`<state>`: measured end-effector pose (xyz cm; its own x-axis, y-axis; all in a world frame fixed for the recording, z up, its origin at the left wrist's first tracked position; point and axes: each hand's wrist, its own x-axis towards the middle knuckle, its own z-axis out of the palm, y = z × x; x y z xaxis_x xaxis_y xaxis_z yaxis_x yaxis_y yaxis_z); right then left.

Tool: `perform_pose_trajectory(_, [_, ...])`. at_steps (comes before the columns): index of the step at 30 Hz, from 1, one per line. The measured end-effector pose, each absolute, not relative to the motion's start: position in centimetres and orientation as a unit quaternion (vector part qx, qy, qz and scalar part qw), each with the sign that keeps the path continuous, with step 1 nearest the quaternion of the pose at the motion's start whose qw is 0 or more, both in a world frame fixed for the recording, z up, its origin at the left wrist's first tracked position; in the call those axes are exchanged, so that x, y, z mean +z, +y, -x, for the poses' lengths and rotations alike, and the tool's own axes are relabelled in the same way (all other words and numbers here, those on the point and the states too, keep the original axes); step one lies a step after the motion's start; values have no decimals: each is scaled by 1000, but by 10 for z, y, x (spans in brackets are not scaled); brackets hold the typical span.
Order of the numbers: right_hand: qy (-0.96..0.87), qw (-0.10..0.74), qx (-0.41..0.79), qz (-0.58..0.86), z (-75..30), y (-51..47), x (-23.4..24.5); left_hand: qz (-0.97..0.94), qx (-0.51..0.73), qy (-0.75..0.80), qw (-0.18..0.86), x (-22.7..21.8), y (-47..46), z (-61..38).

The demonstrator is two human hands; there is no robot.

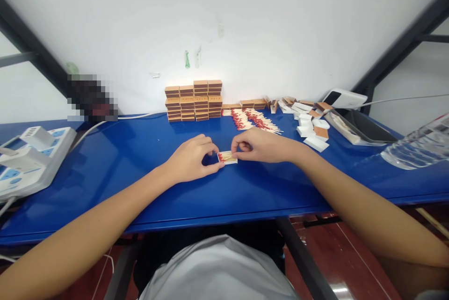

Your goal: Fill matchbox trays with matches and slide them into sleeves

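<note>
A small white matchbox tray (230,161) lies on the blue table in front of me, with red-headed matches (225,156) in it, their heads to the left. My left hand (192,157) grips the tray's left end between thumb and fingers. My right hand (261,144) is pinched at the tray's right side, its fingertips on the matches; how many they hold is hidden. Behind my right hand lie rows of loose matches (242,120), red heads to the left. Stacked matchboxes (194,103) stand against the wall, left of these rows.
White trays and brown sleeves (310,122) lie in a heap at the right. Beyond them are a white device (345,98), a dark open case (361,127) and a clear plastic bottle (417,148). A white power strip (42,169) with plugs occupies the table's left end.
</note>
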<state>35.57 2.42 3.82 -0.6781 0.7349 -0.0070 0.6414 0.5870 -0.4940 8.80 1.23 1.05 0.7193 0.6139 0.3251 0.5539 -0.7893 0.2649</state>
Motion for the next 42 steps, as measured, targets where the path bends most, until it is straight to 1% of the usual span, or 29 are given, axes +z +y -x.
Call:
perform_pose_trajectory(6, [-885,100,254,378,-350,22,35,-925,202,315,73,9,13,-87])
perform_pose_trajectory(8, [-884,114,253,378,-353,25,34,-924,199,318,73,9,13,-87])
perform_pose_trajectory(10, [-878,150,218,398,-362,33,35,-923,197,322,72,10,13,-88])
perform_pose_trajectory(13, [-862,189,120,455,-383,50,35,-922,199,325,72,10,12,-88])
perform_pose_trajectory(16, [-856,164,80,484,-402,65,32,-922,200,322,75,11,11,-88])
perform_pose_trajectory(28, [-864,134,70,481,-400,75,16,-922,201,320,79,11,11,-89])
perform_pose_trajectory(34, [-859,142,65,487,-399,75,18,-922,200,322,81,13,11,-89])
perform_pose_trajectory(42, [-860,145,91,481,-400,75,15,-922,199,323,78,12,11,-88])
